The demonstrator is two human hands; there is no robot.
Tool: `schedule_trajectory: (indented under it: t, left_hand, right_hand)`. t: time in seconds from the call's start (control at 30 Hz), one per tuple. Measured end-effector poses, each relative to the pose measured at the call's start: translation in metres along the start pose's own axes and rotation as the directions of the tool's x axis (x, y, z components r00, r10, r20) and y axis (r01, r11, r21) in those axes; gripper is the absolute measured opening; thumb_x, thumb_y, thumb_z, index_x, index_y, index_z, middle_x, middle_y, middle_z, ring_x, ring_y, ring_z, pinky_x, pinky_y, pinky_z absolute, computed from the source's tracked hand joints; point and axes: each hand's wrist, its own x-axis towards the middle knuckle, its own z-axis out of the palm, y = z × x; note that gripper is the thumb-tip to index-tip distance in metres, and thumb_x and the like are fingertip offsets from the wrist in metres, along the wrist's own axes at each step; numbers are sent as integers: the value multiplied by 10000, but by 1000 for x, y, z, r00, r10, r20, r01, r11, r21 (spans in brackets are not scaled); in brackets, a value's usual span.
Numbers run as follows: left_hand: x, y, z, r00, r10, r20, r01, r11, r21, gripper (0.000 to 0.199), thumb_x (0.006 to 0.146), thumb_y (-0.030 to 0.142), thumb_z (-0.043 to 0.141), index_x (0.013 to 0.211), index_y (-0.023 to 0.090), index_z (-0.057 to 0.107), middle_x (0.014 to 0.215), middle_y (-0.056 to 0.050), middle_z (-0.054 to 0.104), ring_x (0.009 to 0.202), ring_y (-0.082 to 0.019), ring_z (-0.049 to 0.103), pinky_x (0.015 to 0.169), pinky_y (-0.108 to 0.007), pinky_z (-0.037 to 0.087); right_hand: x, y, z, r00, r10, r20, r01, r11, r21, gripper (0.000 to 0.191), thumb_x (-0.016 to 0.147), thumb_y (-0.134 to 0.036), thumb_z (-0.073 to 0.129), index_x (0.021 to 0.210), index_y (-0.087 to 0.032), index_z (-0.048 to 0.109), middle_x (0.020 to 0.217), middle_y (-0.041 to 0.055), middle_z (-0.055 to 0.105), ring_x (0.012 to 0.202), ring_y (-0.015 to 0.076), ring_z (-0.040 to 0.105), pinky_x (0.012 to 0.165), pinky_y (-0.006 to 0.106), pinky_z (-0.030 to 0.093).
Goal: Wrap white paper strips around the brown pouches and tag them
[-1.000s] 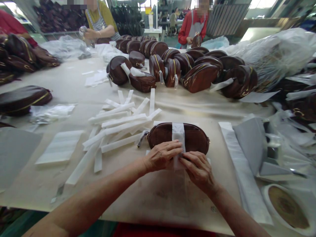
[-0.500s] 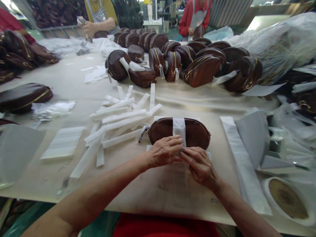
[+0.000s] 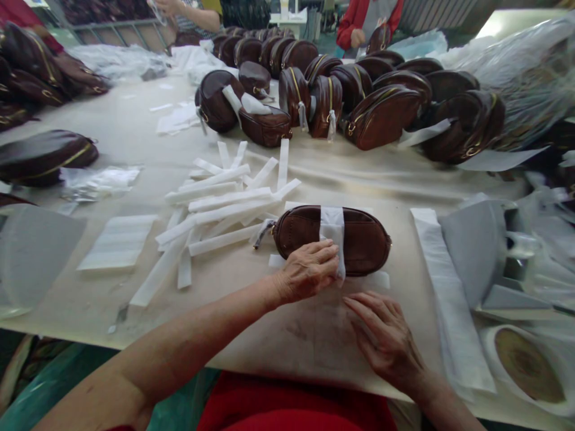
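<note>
A dark brown oval zip pouch lies on the table in front of me, a white strip wrapped around its middle. My left hand presses the strip at the pouch's near edge, fingers bent together over it and the thumb hidden. Just below and to the right, my right hand is apart from the pouch, its fingers stretched out and nothing visible in them. The wrapped zip pull sticks out at the pouch's left end. White pieces lie partly under the pouch.
Loose white strips are heaped left of the pouch, beside a stack of white sheets. At right are a long white sheet, a grey tape dispenser and a roll. Several brown bags stand behind; co-workers work across the table.
My right hand has let go at the strip and drawn back down and to the right. My left hand stays on the strip. The view has tipped slightly downward.
</note>
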Motion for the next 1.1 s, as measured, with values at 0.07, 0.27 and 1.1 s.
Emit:
schedule_trajectory:
  t: [0.07, 0.27, 1.1]
  left_hand:
    - [-1, 0, 1, 1000, 4, -16, -4, 1000, 4, 222, 868, 258, 500, 1007, 123, 609, 1140, -107, 617, 1176, -247, 517, 983, -350, 466]
    - [-2, 1, 3, 1000, -12, 1, 12, 1000, 12, 236, 883, 259, 478, 1038, 130, 600, 1154, -112, 614, 1200, -234, 498, 980, -347, 451]
    - [-6, 5, 9, 997, 35, -69, -21, 980, 196, 187, 920, 151, 447, 1045, 137, 585, 1198, -96, 622, 1182, -207, 522, 977, -397, 323]
  right_hand:
    - [-14, -8, 4, 993, 112, 27, -112, 994, 2, 389, 799, -131, 498, 1179, -184, 568, 1083, 107, 592, 1030, 254, 537, 839, 417, 458]
    - [-15, -21, 24, 975, 206, -82, -209, 978, -22, 373, 755, -90, 478, 1057, -232, 645, 1031, 85, 576, 971, 248, 541, 787, 413, 449]
    - [4, -44, 8, 978, -178, -108, 192, 972, 137, 327, 784, 18, 344, 934, -116, 603, 776, 85, 666, 788, 185, 605, 845, 375, 472]
